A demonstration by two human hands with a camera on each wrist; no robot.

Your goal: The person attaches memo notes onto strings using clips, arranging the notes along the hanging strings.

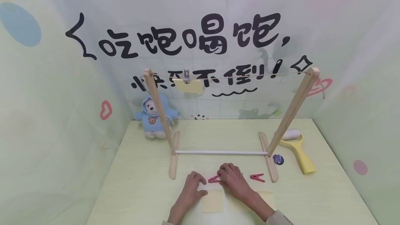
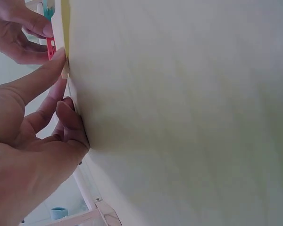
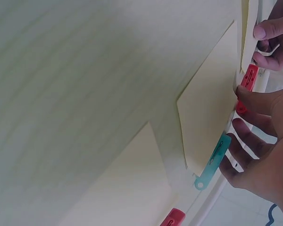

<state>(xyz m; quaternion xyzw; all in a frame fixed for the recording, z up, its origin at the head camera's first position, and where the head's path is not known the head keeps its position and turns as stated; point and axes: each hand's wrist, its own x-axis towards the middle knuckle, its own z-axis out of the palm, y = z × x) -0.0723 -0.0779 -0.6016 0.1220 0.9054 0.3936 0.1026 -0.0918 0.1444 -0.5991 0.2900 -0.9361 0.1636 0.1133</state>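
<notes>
My right hand (image 1: 234, 181) pinches the handle end of a red clothespin (image 1: 214, 179) between thumb and index finger, its jaws pointing left. Just in front lies a pale yellow paper note (image 1: 213, 202). The thumb of my left hand (image 1: 190, 188) touches that note's upper left corner, and its other fingers bend loosely near the table. A teal clothespin (image 3: 213, 160) lies under the right hand's other fingers, by another paper note (image 3: 208, 103); the hand mostly hides it in the head view. A second red clothespin (image 1: 257, 177) lies to the right, beside a further note (image 3: 127, 188).
Behind the hands stands a wooden frame (image 1: 289, 114) with a white crossbar (image 1: 220, 152) and a string. A clip (image 1: 186, 76) holds a yellow note (image 1: 191, 86) on the string. A plush toy (image 1: 153, 115), a yellow lint roller (image 1: 301, 153) and a dark round object (image 1: 278, 159) stand or lie around it.
</notes>
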